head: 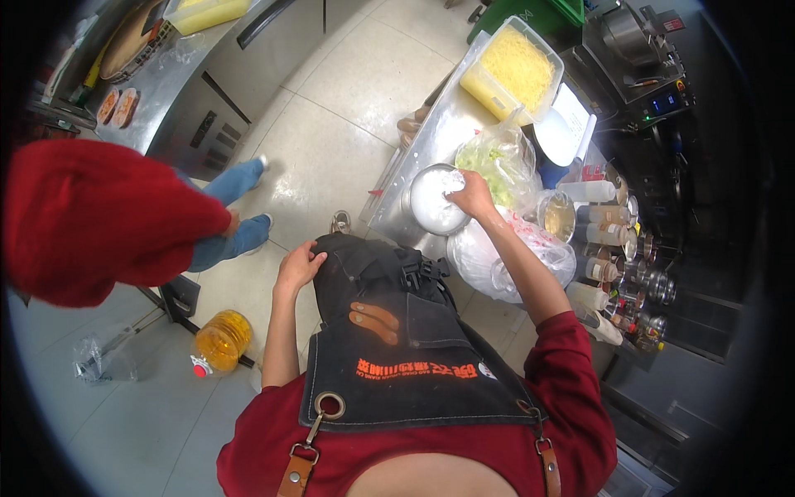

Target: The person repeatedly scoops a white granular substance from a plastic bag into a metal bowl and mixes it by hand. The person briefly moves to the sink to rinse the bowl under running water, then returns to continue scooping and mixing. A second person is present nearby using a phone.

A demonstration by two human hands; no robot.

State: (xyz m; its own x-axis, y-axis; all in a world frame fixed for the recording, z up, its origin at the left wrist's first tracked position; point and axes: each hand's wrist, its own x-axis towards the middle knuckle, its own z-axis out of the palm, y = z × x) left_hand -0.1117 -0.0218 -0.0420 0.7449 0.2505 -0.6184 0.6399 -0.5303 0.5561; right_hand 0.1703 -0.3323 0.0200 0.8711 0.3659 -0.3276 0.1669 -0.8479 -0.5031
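Observation:
My right hand [473,196] reaches over a round metal bowl [405,200] of white powder [431,202]. Its fingers are curled on some of the powder, and white clumps show beside the thumb and fingers. Hanging by my dark trousers, my left hand [300,266] holds nothing, its fingers somewhat apart. The bowl stands near the corner of a metal table [444,127]. Next to it lie a clear plastic bag of pale green cut vegetables [490,164] and a white plastic bag with red print [528,255], contents hidden.
A plastic tub of yellow shreds [518,65] stands farther along the table. Squeeze bottles [599,214] line its right side, near cooking equipment [646,81]. Leftward, a person in red [112,217] stands by a steel counter [186,68]. An oil jug [222,341] is on the floor side.

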